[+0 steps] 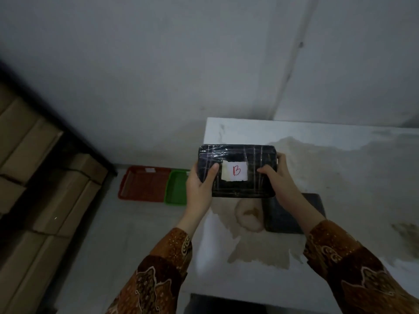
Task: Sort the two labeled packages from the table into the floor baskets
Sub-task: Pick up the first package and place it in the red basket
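Note:
A black package wrapped in clear tape [247, 186] carries a white label with a red letter B. I hold it up above the table's left end, my left hand [199, 184] on its left side and my right hand [275, 177] on its right side. A second dark package [283, 216] lies flat on the white table [340, 159], below my right wrist; its label is not visible. On the floor to the left sit a red basket [144, 184] and a green basket [175, 189], side by side, the green one nearer the table.
Stacked cardboard boxes [45, 177] line the left side along a dark shelf edge. A grey wall stands behind the table and baskets. Pale floor tiles [127, 223] lie between the boxes and the table.

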A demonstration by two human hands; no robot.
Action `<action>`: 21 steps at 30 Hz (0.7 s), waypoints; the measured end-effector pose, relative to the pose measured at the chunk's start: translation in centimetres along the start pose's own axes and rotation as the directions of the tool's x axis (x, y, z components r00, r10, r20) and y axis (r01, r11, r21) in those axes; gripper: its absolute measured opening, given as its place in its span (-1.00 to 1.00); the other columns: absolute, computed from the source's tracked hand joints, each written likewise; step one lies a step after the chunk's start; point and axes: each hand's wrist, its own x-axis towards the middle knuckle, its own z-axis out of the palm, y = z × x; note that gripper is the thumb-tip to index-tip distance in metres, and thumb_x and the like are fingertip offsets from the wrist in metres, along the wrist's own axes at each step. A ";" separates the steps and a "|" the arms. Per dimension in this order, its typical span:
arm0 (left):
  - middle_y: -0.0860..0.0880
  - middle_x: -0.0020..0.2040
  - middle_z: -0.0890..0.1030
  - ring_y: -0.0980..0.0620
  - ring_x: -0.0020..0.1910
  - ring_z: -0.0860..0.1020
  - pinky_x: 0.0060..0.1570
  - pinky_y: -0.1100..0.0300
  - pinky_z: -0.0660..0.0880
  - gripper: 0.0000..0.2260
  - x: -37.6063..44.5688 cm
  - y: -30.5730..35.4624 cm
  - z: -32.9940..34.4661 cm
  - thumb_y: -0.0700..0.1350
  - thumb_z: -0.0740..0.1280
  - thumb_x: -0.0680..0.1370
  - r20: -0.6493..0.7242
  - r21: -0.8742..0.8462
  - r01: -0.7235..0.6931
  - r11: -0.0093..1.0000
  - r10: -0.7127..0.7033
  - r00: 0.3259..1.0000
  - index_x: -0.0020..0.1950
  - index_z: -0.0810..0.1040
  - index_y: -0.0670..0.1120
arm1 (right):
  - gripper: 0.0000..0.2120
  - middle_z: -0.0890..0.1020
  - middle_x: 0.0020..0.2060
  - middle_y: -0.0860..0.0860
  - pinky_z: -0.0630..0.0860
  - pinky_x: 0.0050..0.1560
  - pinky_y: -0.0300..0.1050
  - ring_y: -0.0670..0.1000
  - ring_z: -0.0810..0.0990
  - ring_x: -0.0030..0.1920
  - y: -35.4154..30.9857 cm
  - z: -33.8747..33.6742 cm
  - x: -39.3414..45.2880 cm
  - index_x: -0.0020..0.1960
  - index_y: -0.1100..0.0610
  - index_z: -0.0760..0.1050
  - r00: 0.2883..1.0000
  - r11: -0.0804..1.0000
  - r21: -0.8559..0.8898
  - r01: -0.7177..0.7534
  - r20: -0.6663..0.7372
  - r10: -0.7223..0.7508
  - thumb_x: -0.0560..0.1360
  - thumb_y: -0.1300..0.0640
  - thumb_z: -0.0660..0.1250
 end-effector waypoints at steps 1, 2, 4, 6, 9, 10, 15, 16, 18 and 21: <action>0.05 0.04 0.65 0.15 0.04 0.62 -0.02 0.35 0.55 -0.78 -0.3 -0.3 -1.6 0.07 0.35 0.51 -0.038 0.020 -0.004 1.000 0.005 0.999 0.11 0.53 0.06 | -0.64 0.53 0.01 0.03 0.62 -0.27 -0.19 0.04 0.62 -0.04 0.3 1.7 -0.1 0.19 -0.01 0.20 1.000 1.000 -0.005 -0.008 0.016 0.008 0.51 0.25 0.24; 0.07 0.03 0.65 0.19 0.02 0.62 -0.04 0.39 0.53 -0.74 -0.4 -0.6 -3.4 0.11 0.35 0.49 -0.071 0.036 -0.003 0.999 0.005 0.997 0.12 0.53 0.03 | -0.66 0.54 0.01 0.03 0.62 -0.27 -0.19 0.03 0.62 -0.05 0.6 3.5 -0.1 0.19 0.00 0.21 0.999 1.000 -0.015 -0.012 0.032 0.012 0.51 0.24 0.24; 0.12 0.00 0.63 0.31 -0.04 0.60 -0.08 0.45 0.50 -0.68 -0.3 -1.0 -7.1 0.13 0.35 0.46 -0.131 0.059 0.012 0.998 -0.005 0.991 0.13 0.52 0.00 | -0.67 0.56 0.01 0.00 0.61 -0.24 -0.19 -0.01 0.63 -0.05 1.4 7.4 -0.2 0.22 0.01 0.23 0.998 0.998 -0.056 -0.010 0.057 0.013 0.52 0.19 0.26; 0.18 -0.02 0.62 0.38 -0.07 0.58 -0.10 0.49 0.47 -0.77 0.2 -1.5 -11.2 0.08 0.36 0.49 -0.181 0.066 0.021 0.998 -0.008 0.984 0.10 0.52 0.04 | -0.68 0.59 0.02 -0.03 0.60 -0.17 -0.17 -0.03 0.64 -0.02 2.5 11.7 -0.1 0.22 0.03 0.29 0.998 0.996 -0.089 0.008 0.059 -0.003 0.52 0.15 0.28; 0.16 0.04 0.63 0.27 0.04 0.59 0.06 0.30 0.50 -0.79 1.2 -2.3 -18.3 0.11 0.36 0.49 -0.196 0.072 0.074 0.995 -0.059 0.979 0.09 0.50 0.13 | -0.71 0.60 0.06 -0.02 0.61 -0.07 -0.17 -0.05 0.62 0.03 4.6 19.0 0.0 0.21 0.04 0.39 0.999 0.991 -0.128 0.033 0.036 -0.029 0.51 0.09 0.31; 0.16 0.08 0.61 0.23 0.10 0.58 0.12 0.24 0.49 -0.76 1.5 -2.7 -20.8 0.13 0.36 0.49 -0.191 0.069 0.105 0.992 -0.090 0.978 0.13 0.49 0.15 | -0.71 0.60 0.08 -0.01 0.60 -0.04 -0.16 -0.06 0.61 0.03 5.4 21.5 0.0 0.21 0.02 0.40 0.999 0.990 -0.138 0.026 0.025 -0.023 0.51 0.06 0.31; 0.00 0.24 0.55 0.00 0.23 0.52 0.28 -0.01 0.48 -0.55 3.5 -4.7 -32.3 0.09 0.36 0.50 -0.245 0.094 0.292 0.952 -0.262 0.934 0.34 0.36 0.00 | -0.56 0.54 0.14 0.05 0.61 -0.01 -0.10 0.04 0.58 0.10 9.8 33.7 -0.3 0.30 0.11 0.31 0.996 0.986 -0.149 -0.080 -0.059 0.072 0.49 0.01 0.33; -0.06 0.25 0.54 -0.04 0.21 0.53 0.27 -0.06 0.49 -0.56 4.1 -5.2 -34.2 0.05 0.35 0.52 -0.262 0.103 0.333 0.937 -0.297 0.918 0.34 0.33 -0.02 | -0.56 0.53 0.13 0.06 0.60 0.01 -0.06 0.05 0.58 0.09 10.5 35.8 -0.1 0.29 0.11 0.30 0.992 0.982 -0.158 -0.107 -0.078 0.096 0.49 0.00 0.33; -0.14 0.20 0.55 -0.08 0.11 0.57 0.17 -0.10 0.54 -0.66 5.7 -6.6 -37.7 -0.03 0.31 0.54 -0.288 0.106 0.401 0.910 -0.358 0.888 0.27 0.32 -0.02 | -0.59 0.53 0.12 0.07 0.58 0.06 0.01 0.06 0.57 0.08 12.0 39.5 0.7 0.26 0.09 0.29 0.983 0.971 -0.177 -0.161 -0.112 0.143 0.50 0.00 0.32; -0.10 0.03 0.57 0.08 -0.12 0.57 -0.18 0.14 0.54 -0.82 8.6 -8.9 -41.8 -0.12 0.24 0.56 -0.298 0.113 0.462 0.880 -0.413 0.860 0.13 0.32 -0.01 | -0.70 0.55 0.14 0.11 0.56 0.10 0.06 0.07 0.56 0.06 14.3 43.9 3.0 0.24 0.10 0.33 0.966 0.958 -0.154 -0.243 -0.128 0.224 0.53 0.11 0.27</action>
